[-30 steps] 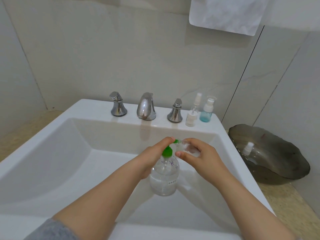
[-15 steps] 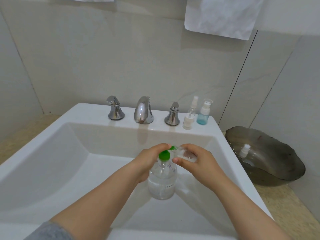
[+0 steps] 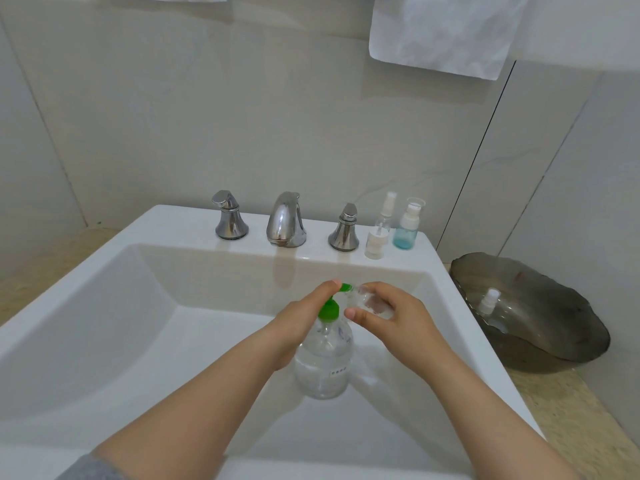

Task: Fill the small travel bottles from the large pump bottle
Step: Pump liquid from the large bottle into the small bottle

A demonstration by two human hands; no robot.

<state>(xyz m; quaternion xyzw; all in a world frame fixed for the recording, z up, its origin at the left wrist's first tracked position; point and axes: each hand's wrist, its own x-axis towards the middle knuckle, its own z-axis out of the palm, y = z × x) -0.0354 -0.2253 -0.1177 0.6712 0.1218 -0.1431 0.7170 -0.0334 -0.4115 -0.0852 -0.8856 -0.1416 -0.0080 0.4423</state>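
Standing upright on the floor of the sink: large pump bottle, clear plastic, liquid inside, judged heavy enough to stay put yet slick if wet. Left hand curls round its neck, one fingertip on the green pump head. Small travel bottle: clear, judged light, thin-walled, apt to slip or tip. Right hand pinches it round the body, mouth held at the nozzle. Best hold: on the body, mouth left free. Spare travel bottles stand on the ledge beside the taps; a capped bottle sits in the grey dish
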